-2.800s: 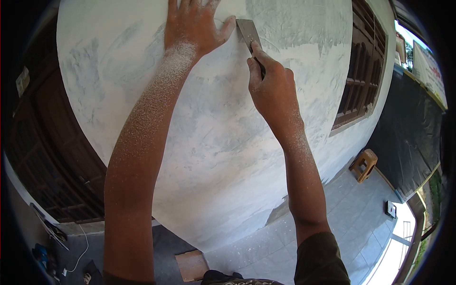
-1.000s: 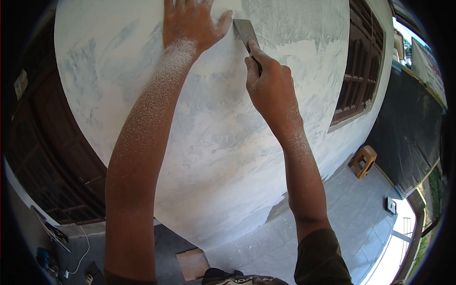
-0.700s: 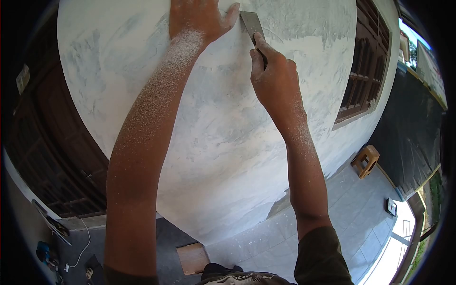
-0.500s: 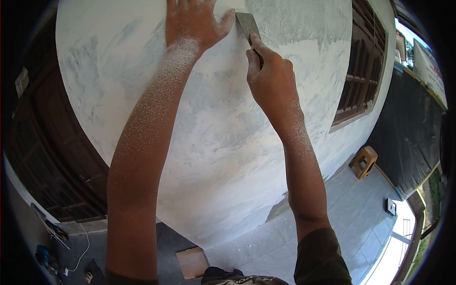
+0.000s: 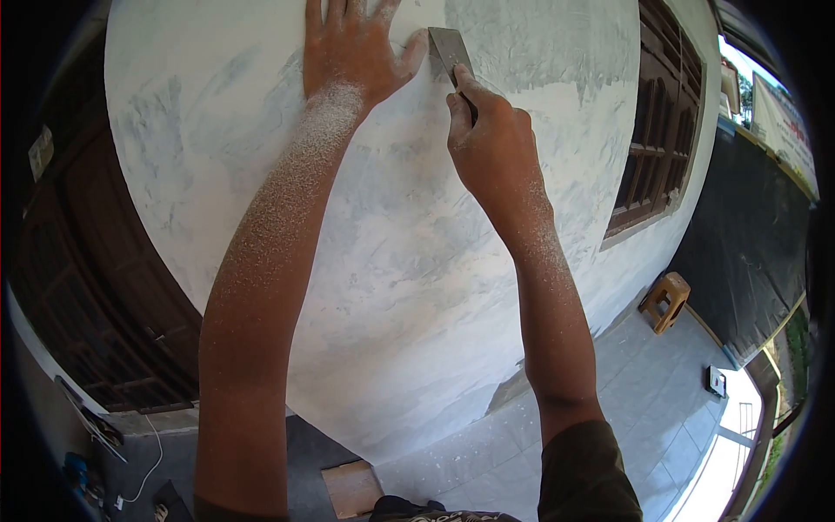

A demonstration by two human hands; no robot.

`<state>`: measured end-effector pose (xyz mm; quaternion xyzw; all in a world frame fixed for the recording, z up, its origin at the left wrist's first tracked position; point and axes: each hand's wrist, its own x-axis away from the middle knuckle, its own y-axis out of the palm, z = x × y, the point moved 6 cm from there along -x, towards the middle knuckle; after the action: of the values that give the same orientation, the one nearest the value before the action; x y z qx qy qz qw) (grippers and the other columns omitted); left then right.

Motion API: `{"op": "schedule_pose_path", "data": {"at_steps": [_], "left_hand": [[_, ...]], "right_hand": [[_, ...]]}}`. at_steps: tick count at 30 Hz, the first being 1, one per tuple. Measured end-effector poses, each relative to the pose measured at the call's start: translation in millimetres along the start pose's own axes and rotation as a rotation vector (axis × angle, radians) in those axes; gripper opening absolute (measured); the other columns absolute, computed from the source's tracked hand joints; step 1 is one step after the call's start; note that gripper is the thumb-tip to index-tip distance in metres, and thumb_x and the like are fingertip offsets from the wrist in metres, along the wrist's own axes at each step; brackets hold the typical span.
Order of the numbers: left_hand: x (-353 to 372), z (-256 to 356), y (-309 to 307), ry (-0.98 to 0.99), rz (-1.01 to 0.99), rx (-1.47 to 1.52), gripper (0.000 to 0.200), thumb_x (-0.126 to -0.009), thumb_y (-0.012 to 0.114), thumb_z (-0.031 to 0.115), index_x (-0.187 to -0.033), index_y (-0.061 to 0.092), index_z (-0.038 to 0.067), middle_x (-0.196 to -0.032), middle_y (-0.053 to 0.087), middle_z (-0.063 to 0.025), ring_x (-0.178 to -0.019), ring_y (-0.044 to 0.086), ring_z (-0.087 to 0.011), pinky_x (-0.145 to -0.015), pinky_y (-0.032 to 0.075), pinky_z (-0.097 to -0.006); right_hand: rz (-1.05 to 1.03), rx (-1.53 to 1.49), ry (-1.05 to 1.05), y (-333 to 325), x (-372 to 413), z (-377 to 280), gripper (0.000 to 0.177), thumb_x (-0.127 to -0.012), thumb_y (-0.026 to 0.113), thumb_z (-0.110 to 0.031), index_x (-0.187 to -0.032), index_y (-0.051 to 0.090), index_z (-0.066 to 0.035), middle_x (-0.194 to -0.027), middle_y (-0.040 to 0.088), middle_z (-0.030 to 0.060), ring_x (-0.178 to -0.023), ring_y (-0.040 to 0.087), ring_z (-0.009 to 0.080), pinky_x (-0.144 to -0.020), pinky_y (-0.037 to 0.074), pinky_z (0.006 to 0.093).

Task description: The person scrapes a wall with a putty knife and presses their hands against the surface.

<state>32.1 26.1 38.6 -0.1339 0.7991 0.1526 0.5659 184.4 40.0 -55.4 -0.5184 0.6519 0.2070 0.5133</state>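
Observation:
A wall with patchy white and grey coating fills the middle of the view. My left hand lies flat on it near the top, fingers spread, some fingertips cut off by the frame edge. Pale dust coats that wrist and forearm. To its right, my right hand is wrapped round the handle of a putty knife. The flat metal blade points up and lies against the wall, close to my left thumb. A rougher grey patch covers the wall above and right of the blade.
A brown wooden window is set in the wall at right, a dark wooden door at left. On the tiled floor stands a brown plastic stool. A cardboard piece and a white cable lie below.
The putty knife and my right hand have shifted very slightly down and left in view. My left hand keeps its place on the wall, with a little more of its fingers showing.

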Motion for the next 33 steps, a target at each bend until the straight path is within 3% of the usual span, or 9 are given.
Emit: {"op": "schedule_pose_path", "data": {"at_steps": [23,29,33], "left_hand": [[0.4,-0.4,-1.6,-0.025,-0.021,0.030,0.079,-0.097,0.051,0.057,-0.161,0.031,0.016,-0.171,0.013,-0.0186,-0.159,0.008,-0.0324,-0.128,0.007,-0.0528],[-0.9,2.0,-5.7,-0.029,-0.074,-0.029,0.078,-0.097,0.051,0.056,-0.161,0.032,0.016,-0.171,0.013,-0.0189,-0.159,0.007,-0.0323,-0.128,0.007,-0.0530],[1.9,-1.1,1.0,-0.020,-0.019,0.002,0.077,-0.098,0.048,0.058,-0.161,0.032,0.016,-0.171,0.011,-0.0187,-0.159,0.006,-0.0324,-0.128,0.006,-0.0530]], "right_hand": [[-0.048,0.024,-0.003,3.7,10.8,3.4,0.034,-0.106,0.053,-0.017,-0.134,0.065,-0.002,-0.079,0.073,0.0236,-0.072,0.076,0.0343,-0.064,0.062,0.0455],[0.061,0.022,-0.094,1.1,-2.9,0.9,0.034,-0.105,0.054,-0.017,-0.134,0.065,-0.002,-0.079,0.073,0.0230,-0.071,0.076,0.0348,-0.065,0.062,0.0457],[-0.043,0.024,-0.017,3.2,7.6,3.1,0.034,-0.106,0.053,-0.017,-0.134,0.065,-0.002,-0.078,0.073,0.0230,-0.071,0.075,0.0352,-0.065,0.062,0.0460]]}}
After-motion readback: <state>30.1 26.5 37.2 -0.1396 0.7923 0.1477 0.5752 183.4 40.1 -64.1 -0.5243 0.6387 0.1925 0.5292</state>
